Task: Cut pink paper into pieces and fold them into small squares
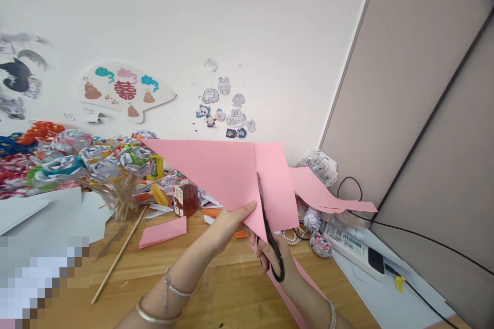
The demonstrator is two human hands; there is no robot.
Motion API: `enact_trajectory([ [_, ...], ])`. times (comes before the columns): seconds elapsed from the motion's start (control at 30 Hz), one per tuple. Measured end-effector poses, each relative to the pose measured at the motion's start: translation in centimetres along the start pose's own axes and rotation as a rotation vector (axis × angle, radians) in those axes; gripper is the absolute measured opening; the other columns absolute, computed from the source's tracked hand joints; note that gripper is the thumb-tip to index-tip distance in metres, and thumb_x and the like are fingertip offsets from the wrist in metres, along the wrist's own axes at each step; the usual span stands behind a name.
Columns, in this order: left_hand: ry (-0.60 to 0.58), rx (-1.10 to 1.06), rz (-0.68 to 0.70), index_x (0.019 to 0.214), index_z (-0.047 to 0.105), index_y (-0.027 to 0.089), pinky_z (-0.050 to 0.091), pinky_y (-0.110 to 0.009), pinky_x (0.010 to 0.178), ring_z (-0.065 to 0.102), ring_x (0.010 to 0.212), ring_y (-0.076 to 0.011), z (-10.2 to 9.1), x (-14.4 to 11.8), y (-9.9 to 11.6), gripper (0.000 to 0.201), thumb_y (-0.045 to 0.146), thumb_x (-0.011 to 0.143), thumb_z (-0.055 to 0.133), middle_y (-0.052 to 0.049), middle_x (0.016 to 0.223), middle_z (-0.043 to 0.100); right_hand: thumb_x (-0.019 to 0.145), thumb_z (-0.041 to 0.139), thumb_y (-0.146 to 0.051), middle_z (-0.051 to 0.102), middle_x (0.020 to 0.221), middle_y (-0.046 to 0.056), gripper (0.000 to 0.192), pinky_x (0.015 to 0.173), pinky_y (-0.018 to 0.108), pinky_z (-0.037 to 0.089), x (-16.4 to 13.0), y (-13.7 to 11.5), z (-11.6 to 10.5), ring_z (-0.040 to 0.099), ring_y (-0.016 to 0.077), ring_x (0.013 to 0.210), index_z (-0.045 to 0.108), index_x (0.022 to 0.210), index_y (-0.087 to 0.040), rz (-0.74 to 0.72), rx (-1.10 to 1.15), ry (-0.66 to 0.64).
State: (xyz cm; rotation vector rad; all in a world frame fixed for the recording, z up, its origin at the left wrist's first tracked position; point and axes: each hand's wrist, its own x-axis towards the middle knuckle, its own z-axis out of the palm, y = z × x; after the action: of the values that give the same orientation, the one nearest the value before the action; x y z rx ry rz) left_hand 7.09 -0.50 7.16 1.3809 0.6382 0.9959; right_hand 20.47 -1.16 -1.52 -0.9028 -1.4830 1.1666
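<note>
Pink sheet (227, 167): in the head view, it was held up above the tabletop (154, 277).
Left hand (230, 222): fingers were pinching the sheet's lower part, thumb on top.
Right hand (287, 259): fingers were wrapped around the handles of the black scissors (270, 236).
Blades: one showed over the sheet, couldn't really make out the other.
Folded pink paper (164, 232): lay left of both hands.

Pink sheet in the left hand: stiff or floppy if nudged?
The pink sheet probably has some stiffness: it spreads fairly flat beyond the left hand's grip. It likely bends easiest along the apparent crease above the scissors. Looks thin, so probably light.
</note>
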Motion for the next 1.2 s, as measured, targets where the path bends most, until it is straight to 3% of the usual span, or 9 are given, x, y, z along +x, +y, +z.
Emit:
enact_trajectory([
  [0.37, -0.013, -0.054, -0.067, 0.044, 0.056, 0.010, 0.035, -0.023, 0.040, 0.048, 0.034, -0.0123, 0.6, 0.1, -0.8, 0.049, 0.043, 0.078, 0.044, -0.004, 0.033, 0.052, 0.075, 0.043, -0.052, 0.041, 0.045, -0.004, 0.041, 0.040, 0.022, 0.031, -0.3, -2.7, 0.0, 0.038, 0.0081, 0.038, 0.051, 0.059, -0.015, -0.027, 0.073, -0.068],
  [0.97, -0.023, -0.184, -0.117, 0.056, 0.062, 0.006, 0.039, -0.023, 0.038, 0.046, 0.031, -0.0100, 0.8, 0.0, -0.6, 0.043, 0.042, 0.076, 0.048, -0.006, 0.041, 0.057, 0.071, 0.047, -0.056, 0.038, 0.038, -0.005, 0.044, 0.033, 0.020, 0.026, 0.1, -0.1, -0.1, 0.033, 0.0061, 0.032, 0.048, 0.054, -0.016, -0.012, 0.071, 0.020],
  [1.2, -0.039, -0.166, -0.141, 0.047, 0.060, 0.009, 0.037, -0.023, 0.039, 0.041, 0.028, -0.0079, 0.8, 0.0, -0.7, 0.048, 0.044, 0.076, 0.046, -0.003, 0.033, 0.051, 0.071, 0.047, -0.058, 0.037, 0.039, -0.006, 0.044, 0.032, 0.019, 0.028, 0.0, 0.3, -0.1, 0.033, 0.0054, 0.031, 0.047, 0.056, -0.016, -0.011, 0.038, 0.051],
])
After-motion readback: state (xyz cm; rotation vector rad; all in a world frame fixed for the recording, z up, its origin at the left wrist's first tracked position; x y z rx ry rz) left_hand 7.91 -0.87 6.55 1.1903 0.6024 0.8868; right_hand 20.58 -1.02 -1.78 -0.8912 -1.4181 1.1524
